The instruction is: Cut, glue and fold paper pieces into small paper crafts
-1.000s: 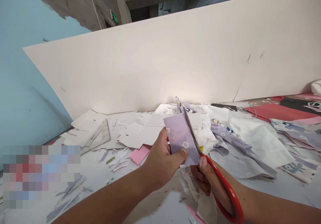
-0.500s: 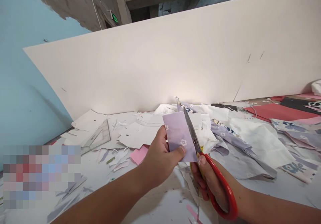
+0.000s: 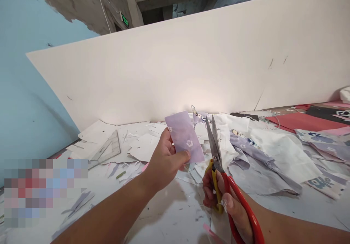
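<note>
A narrow gap parts the left hand (image 3: 164, 160) and its lilac fabric (image 3: 184, 136) from the open scissors (image 3: 214, 145); a white board (image 3: 175, 65) blocks beyond the table (image 3: 169, 215).

The left hand (image 3: 164, 160) and right hand (image 3: 232, 215) are bare, as are the slim left forearm (image 3: 104, 204) and right forearm (image 3: 295, 229), out to the frame's edge. The left thumbnail (image 3: 187, 154) is short and rounded; the right thumbnail (image 3: 224, 204) is pale-tipped and a little longer.

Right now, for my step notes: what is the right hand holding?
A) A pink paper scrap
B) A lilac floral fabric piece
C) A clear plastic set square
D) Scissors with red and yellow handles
D. The right hand grips the scissors by their handles, blades parted, while the left hand pinches the lilac floral fabric piece.
</note>
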Demonstrator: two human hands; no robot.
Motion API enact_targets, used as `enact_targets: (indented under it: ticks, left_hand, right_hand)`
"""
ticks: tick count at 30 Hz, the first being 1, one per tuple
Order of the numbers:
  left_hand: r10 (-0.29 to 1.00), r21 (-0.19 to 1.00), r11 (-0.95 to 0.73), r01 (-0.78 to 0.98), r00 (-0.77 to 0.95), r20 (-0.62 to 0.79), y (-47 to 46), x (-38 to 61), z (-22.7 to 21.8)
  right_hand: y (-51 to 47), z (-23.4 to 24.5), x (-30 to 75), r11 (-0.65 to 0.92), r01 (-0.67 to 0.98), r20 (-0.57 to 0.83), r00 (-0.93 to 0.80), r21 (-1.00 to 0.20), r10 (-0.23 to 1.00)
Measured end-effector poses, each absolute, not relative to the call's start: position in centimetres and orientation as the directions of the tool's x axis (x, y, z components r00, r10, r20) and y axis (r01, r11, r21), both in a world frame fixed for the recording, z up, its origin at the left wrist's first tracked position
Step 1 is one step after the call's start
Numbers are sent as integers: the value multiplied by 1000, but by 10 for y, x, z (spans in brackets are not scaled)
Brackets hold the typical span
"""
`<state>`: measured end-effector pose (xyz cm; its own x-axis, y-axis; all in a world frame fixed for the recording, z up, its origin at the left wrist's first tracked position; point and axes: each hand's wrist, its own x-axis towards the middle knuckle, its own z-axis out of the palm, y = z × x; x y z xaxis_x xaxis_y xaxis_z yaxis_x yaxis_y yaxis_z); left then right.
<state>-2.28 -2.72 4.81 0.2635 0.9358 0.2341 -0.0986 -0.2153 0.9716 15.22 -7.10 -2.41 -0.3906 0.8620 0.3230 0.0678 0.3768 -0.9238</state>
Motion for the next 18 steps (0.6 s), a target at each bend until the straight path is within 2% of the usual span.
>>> enact_targets:
  ticks: [5, 12, 15, 18]
  left_hand:
    - [921, 970, -218, -112, 306, 242, -28, -24, 51]
    - [919, 992, -125, -25, 374, 125, -39, -24, 70]
    - [942, 988, -153, -39, 295, 157, -39, -22, 71]
    - [958, 963, -256, -82, 116, 264, -37, -20, 68]
  right_hand:
    - [-69, -26, 152, 319, 20, 278, -443, -948, 852]
    - [-71, -21, 153, 304, 77, 240, -443, -950, 864]
    - [-73, -15, 150, 313, 102, 239, -442, -944, 865]
    - [-77, -11, 147, 337, 118, 262, -417, -934, 870]
